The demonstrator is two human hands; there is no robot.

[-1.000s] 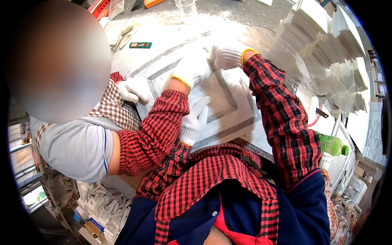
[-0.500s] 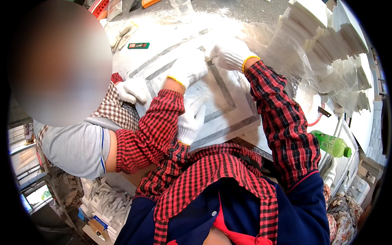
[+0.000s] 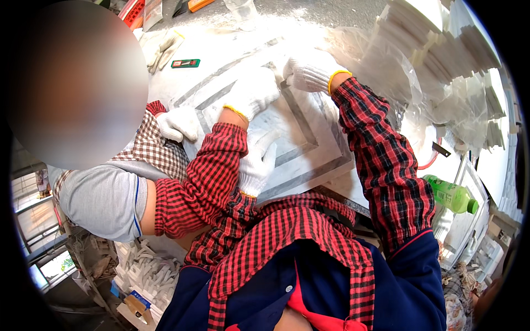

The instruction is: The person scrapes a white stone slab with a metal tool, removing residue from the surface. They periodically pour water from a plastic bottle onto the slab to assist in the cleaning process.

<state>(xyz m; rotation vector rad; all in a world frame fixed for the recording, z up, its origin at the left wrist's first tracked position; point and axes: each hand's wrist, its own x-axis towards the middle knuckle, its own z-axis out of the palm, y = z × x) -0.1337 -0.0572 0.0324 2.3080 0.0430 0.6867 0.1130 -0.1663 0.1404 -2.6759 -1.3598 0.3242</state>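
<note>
A white marble-look panel (image 3: 286, 135) with grey strips (image 3: 298, 117) set in nested frames lies in front of me. My left hand (image 3: 257, 165), in a white knit glove, rests on its near left part with fingers stretched out. At the far corner of a grey strip, my right hand (image 3: 310, 73), gloved alike, has its fingers curled down to the surface. Whatever may be in them is hidden. Close to it, a co-worker's gloved hand (image 3: 255, 92) presses on the panel, fingers lost in glare. The co-worker's other gloved hand (image 3: 179, 123) sits at the left edge.
A green cutter-like tool (image 3: 185, 63) and spare gloves (image 3: 161, 48) lie at the far left. Clear plastic sheeting (image 3: 386, 69) and stacked white slabs (image 3: 441, 44) stand right. A green bottle (image 3: 450, 194) lies by my right arm. White offcuts (image 3: 146, 270) fill the lower left.
The view has shifted very slightly. Both my hands and the co-worker's hands keep nearly the same places on the panel.
</note>
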